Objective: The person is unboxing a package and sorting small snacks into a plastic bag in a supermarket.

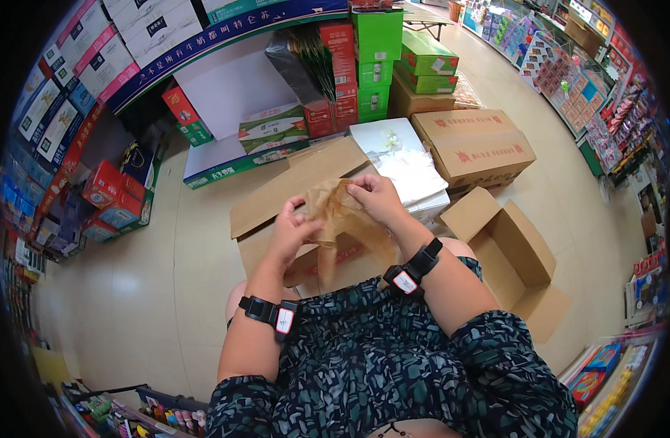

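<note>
A crumpled sheet of thin, translucent brown material, paper or plastic film, hangs between my hands above a cardboard box with raised flaps. My right hand pinches its upper right edge between thumb and fingers. At its left side, my left hand holds the sheet with curled fingers. The lower part of the sheet hangs loosely and is slightly blurred. White folded plastic or film lies on a white box just beyond my right hand. Both wrists wear black straps with small labelled devices.
An open empty carton stands on the floor at right, with a closed carton behind it. Green boxes are stacked further back. A display shelf with drink cartons stands ahead at left; stocked shop racks line the right side.
</note>
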### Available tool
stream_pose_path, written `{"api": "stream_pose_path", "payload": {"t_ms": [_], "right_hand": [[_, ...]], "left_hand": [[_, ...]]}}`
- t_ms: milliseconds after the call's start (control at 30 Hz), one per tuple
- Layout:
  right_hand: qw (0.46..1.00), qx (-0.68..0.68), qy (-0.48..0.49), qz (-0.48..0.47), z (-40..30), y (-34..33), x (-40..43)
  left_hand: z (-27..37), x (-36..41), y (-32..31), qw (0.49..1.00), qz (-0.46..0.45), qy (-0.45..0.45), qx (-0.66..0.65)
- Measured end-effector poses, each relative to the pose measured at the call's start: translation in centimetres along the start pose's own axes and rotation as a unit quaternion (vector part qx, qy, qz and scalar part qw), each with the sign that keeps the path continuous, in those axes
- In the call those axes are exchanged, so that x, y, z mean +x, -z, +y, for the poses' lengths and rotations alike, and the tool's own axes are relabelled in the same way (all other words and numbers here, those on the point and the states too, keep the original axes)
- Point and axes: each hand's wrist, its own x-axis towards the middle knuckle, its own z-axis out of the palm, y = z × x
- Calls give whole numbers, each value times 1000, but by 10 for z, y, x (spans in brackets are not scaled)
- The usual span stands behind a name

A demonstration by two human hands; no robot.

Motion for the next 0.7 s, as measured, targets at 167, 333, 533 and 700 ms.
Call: {"api": "stream_pose_path", "payload": {"t_ms": [167, 333, 533, 700], "right_hand": [[978, -181, 0, -105, -10, 4, -2], [949, 134, 59, -278, -18, 1, -14], [960, 231, 59, -144, -19, -12, -15], [967, 234, 75, -67, -1, -13, -4]], "left_hand": [[-7, 6, 40, 948, -38, -106, -296], [-15, 10, 29, 943, 41, 29, -330], [-16, -6, -16, 976, -166, 140, -10], [-10, 6, -25, 995, -58, -25, -76]]}}
